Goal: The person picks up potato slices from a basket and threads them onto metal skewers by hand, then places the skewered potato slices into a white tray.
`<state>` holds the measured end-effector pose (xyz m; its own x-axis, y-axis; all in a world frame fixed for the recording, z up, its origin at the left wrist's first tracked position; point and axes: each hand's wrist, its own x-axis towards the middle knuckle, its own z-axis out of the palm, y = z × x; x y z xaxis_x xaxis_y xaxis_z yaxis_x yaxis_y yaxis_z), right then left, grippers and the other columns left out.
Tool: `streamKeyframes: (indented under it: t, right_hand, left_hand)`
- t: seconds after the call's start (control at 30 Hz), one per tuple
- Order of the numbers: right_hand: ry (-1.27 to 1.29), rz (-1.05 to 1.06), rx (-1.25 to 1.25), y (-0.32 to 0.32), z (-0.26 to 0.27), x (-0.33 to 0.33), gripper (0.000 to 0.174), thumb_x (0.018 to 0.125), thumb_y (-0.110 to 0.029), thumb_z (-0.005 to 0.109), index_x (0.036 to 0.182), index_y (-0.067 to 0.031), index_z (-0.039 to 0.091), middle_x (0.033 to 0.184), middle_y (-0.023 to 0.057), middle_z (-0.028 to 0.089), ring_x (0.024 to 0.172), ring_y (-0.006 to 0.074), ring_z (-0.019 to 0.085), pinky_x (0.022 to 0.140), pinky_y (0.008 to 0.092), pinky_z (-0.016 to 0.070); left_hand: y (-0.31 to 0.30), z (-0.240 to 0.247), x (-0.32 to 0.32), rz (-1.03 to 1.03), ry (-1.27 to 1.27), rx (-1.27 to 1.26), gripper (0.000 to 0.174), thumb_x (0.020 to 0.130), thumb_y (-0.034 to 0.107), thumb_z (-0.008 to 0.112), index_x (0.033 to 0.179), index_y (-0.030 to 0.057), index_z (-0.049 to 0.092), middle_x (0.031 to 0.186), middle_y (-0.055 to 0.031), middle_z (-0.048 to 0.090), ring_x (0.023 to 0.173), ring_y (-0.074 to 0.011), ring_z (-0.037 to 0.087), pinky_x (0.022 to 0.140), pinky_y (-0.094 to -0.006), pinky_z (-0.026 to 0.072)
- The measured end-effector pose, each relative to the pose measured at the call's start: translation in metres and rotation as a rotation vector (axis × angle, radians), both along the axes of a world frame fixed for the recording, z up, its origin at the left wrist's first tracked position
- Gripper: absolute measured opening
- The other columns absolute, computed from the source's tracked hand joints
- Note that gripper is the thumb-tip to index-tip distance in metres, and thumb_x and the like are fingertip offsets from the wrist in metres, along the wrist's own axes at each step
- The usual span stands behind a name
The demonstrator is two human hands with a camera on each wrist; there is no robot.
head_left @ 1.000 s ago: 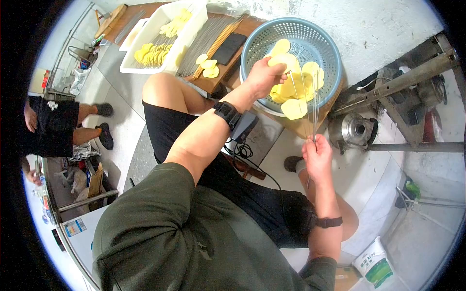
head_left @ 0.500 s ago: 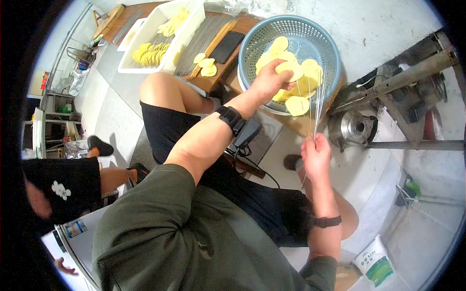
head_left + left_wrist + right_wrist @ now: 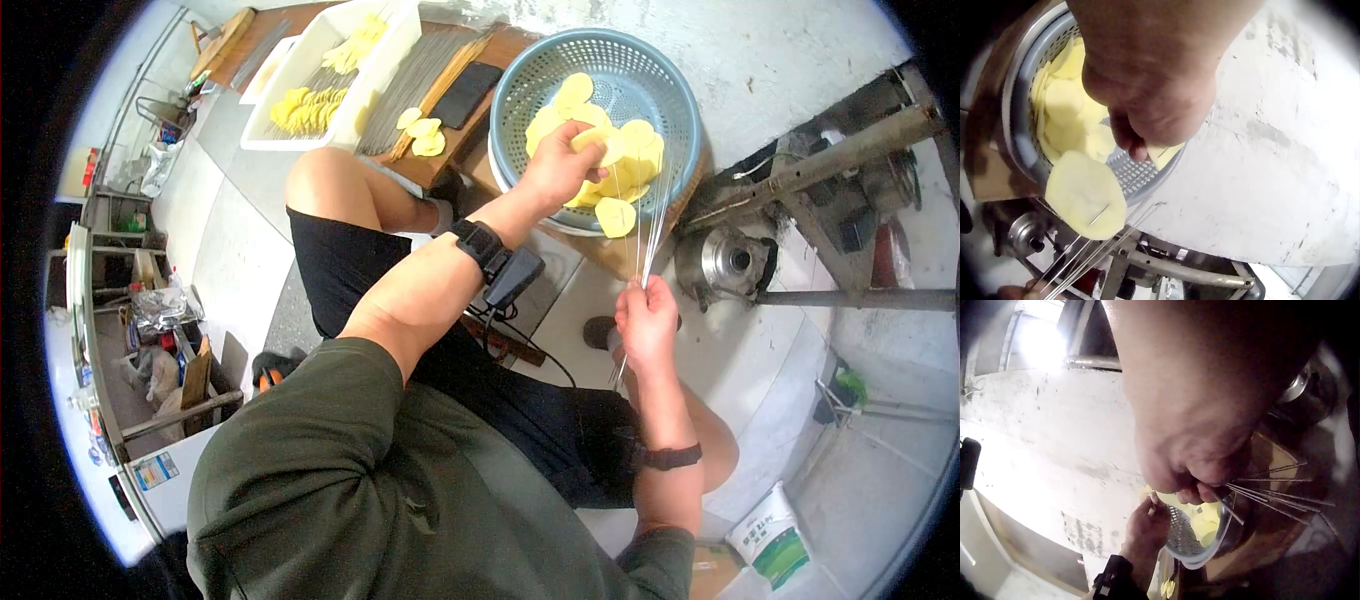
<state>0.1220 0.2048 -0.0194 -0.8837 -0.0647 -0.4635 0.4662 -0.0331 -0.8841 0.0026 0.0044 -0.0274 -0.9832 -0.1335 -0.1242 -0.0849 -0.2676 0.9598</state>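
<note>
The left hand pinches a round yellow slice above the blue perforated basin. Thin metal skewers fan up from the right hand, whose fingers grip them near their lower ends. One skewer passes through a yellow slice, which hangs by the basin's rim in the left wrist view. Many slices lie inside the basin. In the right wrist view, skewer ends stick out beside the right hand; the left hand is beyond.
A white tray of skewered slices stands left on the wooden table, beside loose skewers, a dark phone and a few slices. A metal kettle and metal frame are at the right.
The left hand has shifted slightly right and down with its slice, while the right hand stays nearly in place. The other person at the left has moved mostly out of view.
</note>
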Motion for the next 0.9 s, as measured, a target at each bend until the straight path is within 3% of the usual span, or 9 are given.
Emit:
streamKeyframes:
  t: [0.13,0.17,0.37,0.47,0.6,0.67,0.77,0.83,0.9]
  right_hand:
    - [-0.016,0.029,-0.050,-0.004,0.004,-0.003,0.007,0.096,-0.012,0.051,0.093,-0.0054,0.052,0.064,0.0004,0.051,0.045,0.0051,0.041,0.037,0.0197,0.0305]
    - [-0.026,0.020,-0.101,-0.004,0.006,-0.005,0.007,0.096,-0.012,0.050,0.092,-0.0058,0.051,0.064,0.0004,0.050,0.045,0.0053,0.041,0.037,0.0196,0.0305]
    - [-0.092,-0.014,-0.217,-0.002,0.010,-0.008,0.008,0.095,-0.012,0.051,0.092,-0.0050,0.050,0.066,0.0017,0.051,0.044,0.0061,0.040,0.038,0.0203,0.0293]
    - [-0.105,0.016,-0.263,0.005,0.007,-0.009,0.007,0.095,-0.011,0.050,0.093,-0.0044,0.051,0.068,0.0026,0.052,0.045,0.0070,0.041,0.039,0.0208,0.0297]
    - [-0.023,0.032,-0.241,0.000,0.006,-0.008,0.005,0.095,-0.009,0.050,0.095,-0.0037,0.051,0.068,0.0035,0.054,0.047,0.0068,0.042,0.041,0.0205,0.0319]
    - [-0.003,0.027,-0.223,-0.001,0.000,-0.009,0.005,0.095,-0.008,0.050,0.095,-0.0037,0.051,0.068,0.0036,0.054,0.047,0.0065,0.042,0.041,0.0204,0.0323]
    - [0.116,0.016,-0.091,-0.003,-0.009,-0.009,0.005,0.095,-0.008,0.050,0.096,-0.0030,0.051,0.069,0.0043,0.056,0.048,0.0063,0.043,0.042,0.0206,0.0341]
    - [0.156,0.026,0.023,-0.005,-0.007,-0.010,0.007,0.095,-0.008,0.049,0.098,-0.0017,0.052,0.072,0.0055,0.059,0.049,0.0065,0.045,0.043,0.0216,0.0366]
    - [0.192,0.058,0.068,-0.004,-0.012,-0.007,0.008,0.095,-0.008,0.049,0.098,-0.0014,0.052,0.073,0.0056,0.060,0.050,0.0068,0.047,0.044,0.0222,0.0381]
  left_hand:
    - [-0.003,-0.009,0.006,-0.062,0.005,-0.369,0.038,0.090,0.018,0.062,0.120,-0.0032,0.053,0.095,-0.0096,0.067,0.079,-0.0144,0.065,0.069,-0.0270,0.0515]
    - [0.003,0.014,0.017,-0.105,-0.058,-0.362,0.037,0.090,0.018,0.062,0.120,-0.0019,0.053,0.094,-0.0087,0.066,0.079,-0.0140,0.065,0.069,-0.0264,0.0514]
    - [0.004,-0.003,0.013,-0.116,-0.049,-0.228,0.043,0.088,0.019,0.065,0.122,-0.0022,0.052,0.093,-0.0076,0.066,0.080,-0.0125,0.063,0.068,-0.0258,0.0513]
    - [0.004,-0.005,0.015,-0.094,-0.058,-0.258,0.050,0.087,0.018,0.067,0.126,-0.0057,0.047,0.105,-0.0105,0.064,0.087,-0.0142,0.063,0.075,-0.0269,0.0529]
    - [0.005,-0.018,0.013,-0.120,-0.086,0.067,0.053,0.085,0.021,0.069,0.123,-0.0075,0.048,0.107,-0.0130,0.063,0.093,-0.0174,0.061,0.080,-0.0277,0.0511]
    - [0.005,-0.028,0.012,0.015,-0.131,-0.472,0.050,0.087,0.026,0.067,0.121,-0.0067,0.050,0.103,-0.0119,0.063,0.092,-0.0171,0.060,0.081,-0.0286,0.0491]
    - [0.013,-0.004,0.030,0.092,-0.130,-0.537,0.050,0.089,0.032,0.063,0.120,-0.0049,0.051,0.101,-0.0098,0.063,0.089,-0.0157,0.059,0.080,-0.0279,0.0476]
    - [0.019,-0.006,0.036,0.050,-0.087,-0.467,0.046,0.091,0.034,0.059,0.118,-0.0030,0.054,0.101,-0.0089,0.063,0.089,-0.0148,0.058,0.080,-0.0282,0.0477]
    - [0.027,-0.009,0.037,-0.003,-0.139,-0.084,0.048,0.088,0.037,0.061,0.110,-0.0054,0.058,0.093,-0.0125,0.065,0.085,-0.0179,0.061,0.077,-0.0319,0.0487]
